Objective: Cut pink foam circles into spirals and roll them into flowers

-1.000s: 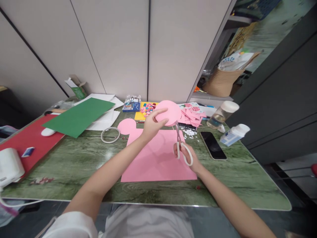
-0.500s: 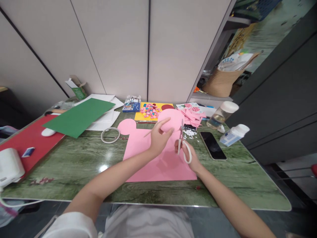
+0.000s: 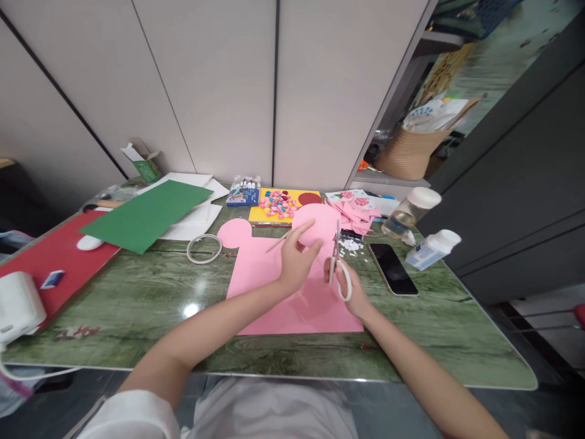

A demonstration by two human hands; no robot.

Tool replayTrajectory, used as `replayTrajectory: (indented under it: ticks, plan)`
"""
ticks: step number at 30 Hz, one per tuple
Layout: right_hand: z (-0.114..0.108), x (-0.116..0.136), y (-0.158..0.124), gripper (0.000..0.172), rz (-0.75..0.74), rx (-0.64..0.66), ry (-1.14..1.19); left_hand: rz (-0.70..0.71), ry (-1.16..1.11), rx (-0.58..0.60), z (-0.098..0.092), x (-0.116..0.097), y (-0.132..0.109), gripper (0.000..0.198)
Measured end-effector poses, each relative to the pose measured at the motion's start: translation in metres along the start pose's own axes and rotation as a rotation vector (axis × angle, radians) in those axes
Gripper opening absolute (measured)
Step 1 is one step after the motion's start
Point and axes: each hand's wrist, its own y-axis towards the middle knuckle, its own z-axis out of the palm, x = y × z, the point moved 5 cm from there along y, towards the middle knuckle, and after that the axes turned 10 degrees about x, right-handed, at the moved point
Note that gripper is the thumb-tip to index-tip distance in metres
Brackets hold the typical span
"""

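My left hand (image 3: 298,255) grips a rounded piece of pink paper (image 3: 320,221) between thumb and fingers, above the table. In my right hand (image 3: 350,286) is a pair of scissors (image 3: 343,281) with white handles, its blades pointing up at the right edge of that piece. Beneath both hands lies a large pink sheet (image 3: 283,314). A pink paper circle (image 3: 234,233) rests by the sheet's upper left corner. A thin stick-like thing (image 3: 278,242) shows beside my left hand; whether it is held I cannot tell.
Right of the hands are a phone (image 3: 393,269), a white bottle (image 3: 433,250) and a clear jar (image 3: 411,212). Behind lie pink scraps (image 3: 354,214) and colourful small pieces (image 3: 278,204) on yellow paper. Leftward are a tape ring (image 3: 204,262), a green sheet (image 3: 146,213) and a red sheet (image 3: 75,268).
My left hand and the rounded pink piece have shifted slightly down and to the right. The scissors have turned a little and stay at the paper's edge.
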Motion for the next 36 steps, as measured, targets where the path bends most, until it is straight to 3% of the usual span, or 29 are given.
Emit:
replayTrajectory:
  ticks: [36]
  plan:
    - [-0.0024,0.0006,-0.0029,0.033,0.044,0.011,0.020,0.084,0.076,-0.024,-0.0092,-0.0086,0.0081,0.042]
